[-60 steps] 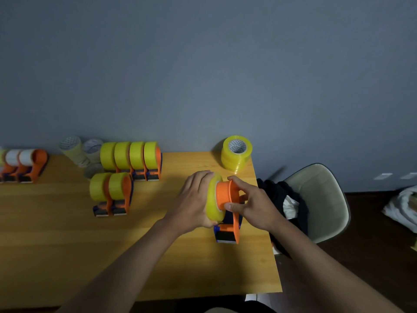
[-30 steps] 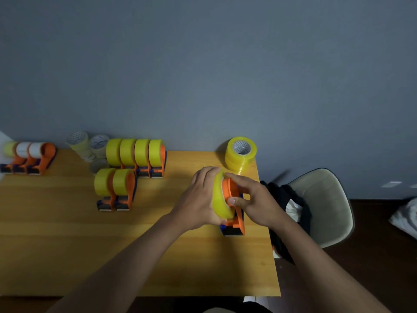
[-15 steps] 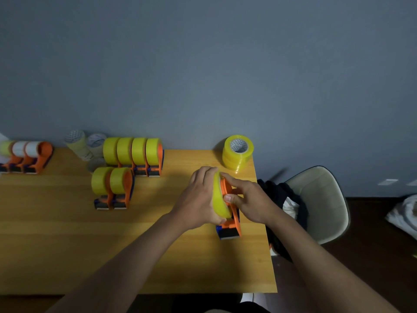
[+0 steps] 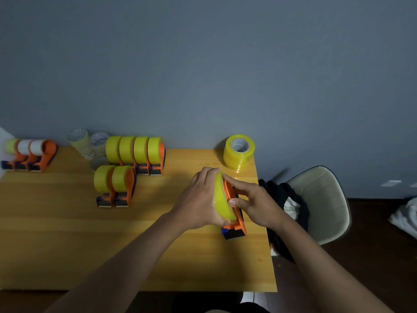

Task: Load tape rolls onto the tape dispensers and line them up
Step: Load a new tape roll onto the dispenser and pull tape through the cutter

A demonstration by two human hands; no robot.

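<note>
Your yellow tape roll (image 4: 222, 201) stands on edge against the orange dispenser (image 4: 234, 216) near the table's (image 4: 67, 245) right edge; the dispenser's long axis runs toward you, blue end nearest. Your left hand (image 4: 198, 204) grips the roll; your right hand (image 4: 252, 203) pinches the dispenser

The tape roll (image 4: 222, 199) between your hands is translucent yellow, and the dispenser (image 4: 234, 219) under it is orange with a blue-and-black foot. At the table's (image 4: 67, 245) far right corner, the stack of rolls (image 4: 238, 154) is the same yellow around a white, dotted core. The loaded dispensers (image 4: 135, 154) along the far edge are yellow on orange. Near the far left corner, two dispensers (image 4: 31, 152) carry white rolls. The table is honey-toned wood, the wall (image 4: 203, 64) grey-blue, the chair (image 4: 320, 199) cream.
</note>
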